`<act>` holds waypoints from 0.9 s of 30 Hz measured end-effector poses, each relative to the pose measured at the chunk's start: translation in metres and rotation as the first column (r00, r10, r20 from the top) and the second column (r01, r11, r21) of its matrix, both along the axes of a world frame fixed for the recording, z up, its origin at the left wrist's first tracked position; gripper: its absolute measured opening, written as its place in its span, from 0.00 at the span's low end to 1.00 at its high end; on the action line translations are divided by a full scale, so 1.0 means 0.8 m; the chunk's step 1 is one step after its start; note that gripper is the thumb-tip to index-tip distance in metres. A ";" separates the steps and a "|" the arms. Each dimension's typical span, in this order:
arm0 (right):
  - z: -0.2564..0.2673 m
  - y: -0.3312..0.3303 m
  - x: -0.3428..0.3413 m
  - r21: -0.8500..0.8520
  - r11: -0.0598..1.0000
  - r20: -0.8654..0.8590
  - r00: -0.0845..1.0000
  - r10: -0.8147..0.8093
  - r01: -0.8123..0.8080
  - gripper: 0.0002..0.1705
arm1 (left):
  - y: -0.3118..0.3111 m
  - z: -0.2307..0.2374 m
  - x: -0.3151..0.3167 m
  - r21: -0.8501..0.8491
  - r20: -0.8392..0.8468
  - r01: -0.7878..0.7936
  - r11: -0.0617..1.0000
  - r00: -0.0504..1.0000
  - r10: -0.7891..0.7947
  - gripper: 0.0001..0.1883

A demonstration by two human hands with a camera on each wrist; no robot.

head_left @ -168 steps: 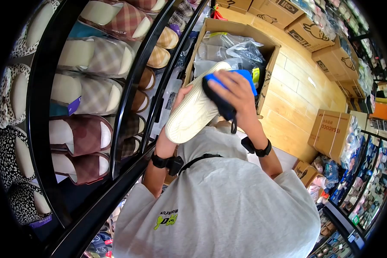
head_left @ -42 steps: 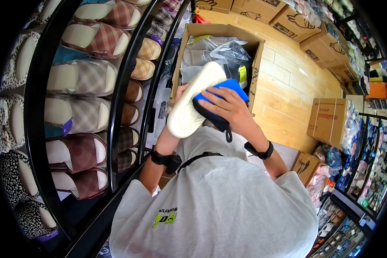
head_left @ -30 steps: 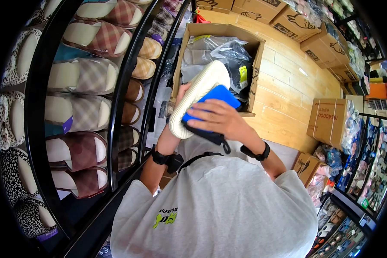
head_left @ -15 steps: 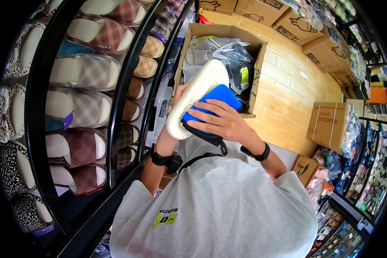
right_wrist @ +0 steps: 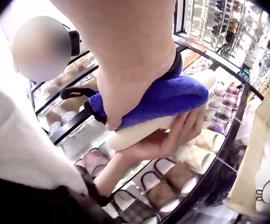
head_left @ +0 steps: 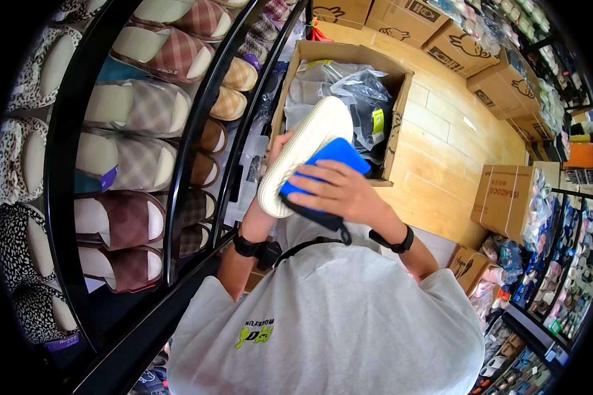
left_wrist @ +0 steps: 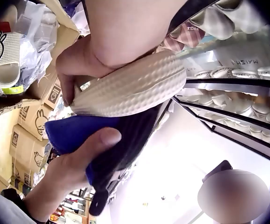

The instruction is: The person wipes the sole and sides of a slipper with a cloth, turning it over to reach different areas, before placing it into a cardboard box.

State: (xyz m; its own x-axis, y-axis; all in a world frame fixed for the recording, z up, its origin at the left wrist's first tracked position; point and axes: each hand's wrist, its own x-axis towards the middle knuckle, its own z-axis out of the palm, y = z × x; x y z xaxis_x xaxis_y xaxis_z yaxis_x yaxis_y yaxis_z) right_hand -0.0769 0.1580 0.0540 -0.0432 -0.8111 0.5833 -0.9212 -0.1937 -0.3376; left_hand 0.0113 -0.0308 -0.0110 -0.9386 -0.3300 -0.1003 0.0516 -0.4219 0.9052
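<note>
A cream foam slipper (head_left: 329, 122) with a dimpled side edge (left_wrist: 135, 86) is tilted in front of the body, its broad sole side up. My left hand (head_left: 281, 146) grips it from beneath; in the right wrist view its fingers (right_wrist: 188, 128) curl along the underside. My right hand (head_left: 349, 191) holds a blue plush cleaning mitt (head_left: 342, 153) with a black side and a hanging loop (left_wrist: 99, 200). The mitt lies over the lower right part of the slipper. Its thumb (left_wrist: 109, 136) shows on the mitt's black side in the left wrist view.
Below and beyond the slipper stands an open carton (head_left: 400, 125) of plastic-bagged goods. A black rack (head_left: 194, 131) with rows of plaid slippers (head_left: 132, 105) is close on the left. Printed cartons (head_left: 504, 194) line the wooden floor (head_left: 435, 145) on the right.
The right hand has brought the mitt down and left along the slipper, and more of its blue side now faces up. The left hand keeps its grip. Over the last half second little differs.
</note>
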 end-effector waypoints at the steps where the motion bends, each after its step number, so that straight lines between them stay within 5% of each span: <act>1: -0.002 0.005 -0.016 0.006 0.996 -0.003 0.996 -0.084 0.084 0.29 | 0.007 0.004 0.003 0.208 -0.069 0.019 0.978 0.998 -0.005 0.23; 2: -0.005 0.010 -0.030 0.014 0.986 -0.007 0.986 -0.167 0.167 0.30 | 0.013 0.015 0.001 0.407 -0.137 0.051 0.912 0.991 0.006 0.25; 3: -0.008 0.014 -0.038 0.023 0.956 0.051 0.955 -0.294 0.293 0.33 | 0.015 0.032 -0.004 0.633 -0.374 0.318 0.706 0.924 -0.081 0.31; 4: -0.007 0.016 -0.043 0.024 0.922 0.114 0.915 -0.386 0.386 0.36 | 0.009 0.016 -0.002 0.708 -0.271 0.259 0.657 0.959 -0.085 0.35; 6: -0.010 0.018 -0.045 0.026 0.897 0.070 0.895 -0.441 0.441 0.35 | 0.014 0.019 0.001 0.267 -0.069 0.018 0.964 0.998 0.000 0.35; 8: -0.006 0.017 -0.019 -0.013 0.950 -0.016 0.950 -0.313 0.313 0.33 | 0.020 0.012 -0.001 0.011 -0.125 -0.023 1.000 0.992 0.024 0.31; 9: -0.009 0.015 -0.005 -0.008 0.969 0.004 0.969 -0.248 0.248 0.32 | 0.021 0.033 0.001 0.226 -0.056 -0.011 0.974 0.998 0.024 0.27; 10: -0.004 0.018 0.005 0.037 0.983 0.003 0.984 -0.180 0.180 0.31 | 0.013 0.022 -0.004 0.200 -0.002 -0.005 0.980 1.000 0.005 0.23; 12: -0.012 0.023 0.004 0.030 0.991 -0.061 0.990 -0.131 0.133 0.31 | 0.010 0.007 -0.016 0.524 -0.305 0.228 0.821 0.950 -0.069 0.23; 15: -0.014 0.033 -0.029 -0.005 0.946 0.056 0.945 -0.322 0.323 0.33 | 0.018 0.022 -0.010 0.569 -0.230 0.149 0.809 0.973 -0.017 0.25; 16: -0.016 0.032 -0.037 -0.008 0.901 0.098 0.897 -0.431 0.434 0.34 | 0.010 0.018 -0.012 0.738 -0.254 0.265 0.620 0.961 -0.108 0.28; 18: -0.018 0.034 -0.049 -0.009 0.861 0.158 0.851 -0.500 0.508 0.33 | -0.018 0.048 -0.022 0.880 -0.074 0.200 0.430 0.954 -0.292 0.29; 19: -0.013 0.033 -0.048 -0.027 0.864 0.127 0.859 -0.496 0.503 0.32 | -0.011 0.039 -0.020 0.881 -0.073 0.201 0.430 0.953 -0.295 0.29; 20: -0.011 0.031 -0.041 -0.048 0.865 0.089 0.865 -0.494 0.499 0.32 | 0.002 0.022 -0.017 0.500 -0.007 0.150 0.853 0.986 -0.169 0.27; 21: -0.007 0.031 -0.031 -0.037 0.899 0.071 0.899 -0.433 0.436 0.31 | 0.015 0.018 -0.016 -0.036 -0.023 0.024 0.999 0.999 -0.025 0.25; 22: -0.004 0.030 -0.021 -0.027 0.928 0.053 0.928 -0.369 0.371 0.30 | 0.021 0.016 -0.017 0.134 -0.079 0.016 0.991 0.997 -0.005 0.29; 24: -0.006 0.031 -0.004 0.009 0.975 0.020 0.974 -0.224 0.224 0.30 | 0.023 0.029 -0.022 0.212 -0.064 -0.040 0.976 0.996 0.055 0.27; 25: -0.010 0.032 -0.004 -0.001 0.980 -0.003 0.980 -0.198 0.198 0.30 | 0.014 0.004 -0.024 -0.253 -0.036 -0.063 0.965 0.998 0.055 0.28; 27: -0.014 0.039 -0.016 -0.005 0.979 -0.052 0.978 -0.204 0.204 0.31 | 0.025 0.017 -0.025 -0.096 -0.077 -0.039 0.995 0.996 0.032 0.27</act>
